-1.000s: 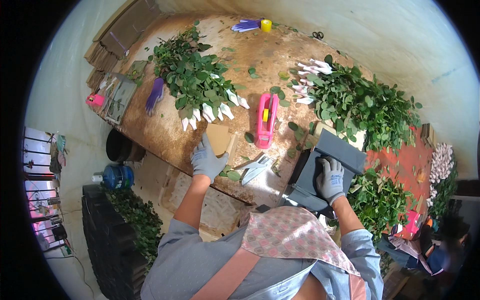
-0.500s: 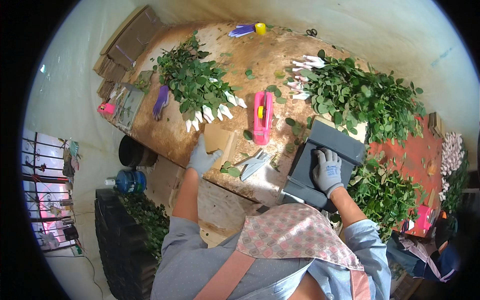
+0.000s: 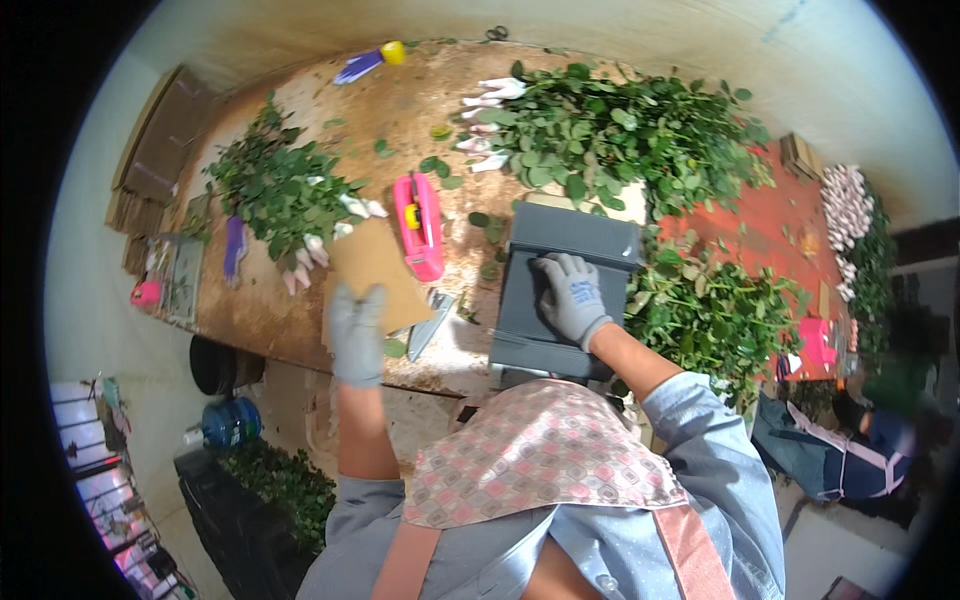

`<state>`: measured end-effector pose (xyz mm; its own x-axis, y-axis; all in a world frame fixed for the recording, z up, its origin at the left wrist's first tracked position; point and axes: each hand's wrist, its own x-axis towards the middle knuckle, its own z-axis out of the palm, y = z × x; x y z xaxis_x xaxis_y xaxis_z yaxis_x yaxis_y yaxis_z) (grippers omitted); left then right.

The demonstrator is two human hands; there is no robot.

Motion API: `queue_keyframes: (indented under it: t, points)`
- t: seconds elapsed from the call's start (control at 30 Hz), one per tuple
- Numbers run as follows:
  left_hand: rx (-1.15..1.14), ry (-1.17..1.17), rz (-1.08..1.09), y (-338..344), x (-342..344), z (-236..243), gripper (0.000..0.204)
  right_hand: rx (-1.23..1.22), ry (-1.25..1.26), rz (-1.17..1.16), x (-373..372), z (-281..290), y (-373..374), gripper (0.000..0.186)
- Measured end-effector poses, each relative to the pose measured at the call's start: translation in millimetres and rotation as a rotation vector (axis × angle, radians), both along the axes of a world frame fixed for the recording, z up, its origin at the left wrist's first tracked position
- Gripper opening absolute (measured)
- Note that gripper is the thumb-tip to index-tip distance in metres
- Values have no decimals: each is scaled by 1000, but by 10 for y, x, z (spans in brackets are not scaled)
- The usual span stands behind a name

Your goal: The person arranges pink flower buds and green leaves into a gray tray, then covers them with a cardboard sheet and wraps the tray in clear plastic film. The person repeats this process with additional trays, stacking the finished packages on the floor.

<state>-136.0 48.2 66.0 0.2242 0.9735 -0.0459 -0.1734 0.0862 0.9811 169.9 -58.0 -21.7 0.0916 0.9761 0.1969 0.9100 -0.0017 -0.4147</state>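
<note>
My gloved left hand (image 3: 357, 335) grips the near edge of a brown cardboard sheet (image 3: 380, 265), its fingers lying over the edge. The sheet is tilted above the worktable. With fingers loosely spread, my gloved right hand (image 3: 575, 297) rests on a black, stepped box-like stand (image 3: 520, 310). A pink tape dispenser (image 3: 428, 250) with a yellow roll stands just beyond the sheet. Partly beneath the sheet lies a flat grey metal tool (image 3: 433, 325). Leafy stems (image 3: 270, 180) with white-sleeved buds lie beyond my left hand; part of them is behind the cardboard.
A large leafy bunch (image 3: 620, 130) with white-sleeved heads lies at the back right, and more foliage (image 3: 710, 325) is right of the stand. Purple gloves (image 3: 235, 248), a yellow tape roll (image 3: 393, 52) and stacked cardboard (image 3: 165, 135) lie around the table. A person (image 3: 850, 440) is at far right.
The view has turned, so the table things appear further left. My left hand has raised the cardboard sheet off the table and tilted it. My right hand stays on the black stand.
</note>
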Motion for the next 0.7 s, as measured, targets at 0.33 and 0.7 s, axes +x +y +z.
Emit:
queue_keyframes:
  t: [0.33, 0.7]
  points:
    - [-207, 135, -801, -90, 1171, -1088, 29, -67, 306, 153, 285, -26, -69, 57]
    - [-286, 119, -591, -255, 1223, -1057, 28, -674, 775, -321, 482, 124, 14, 40]
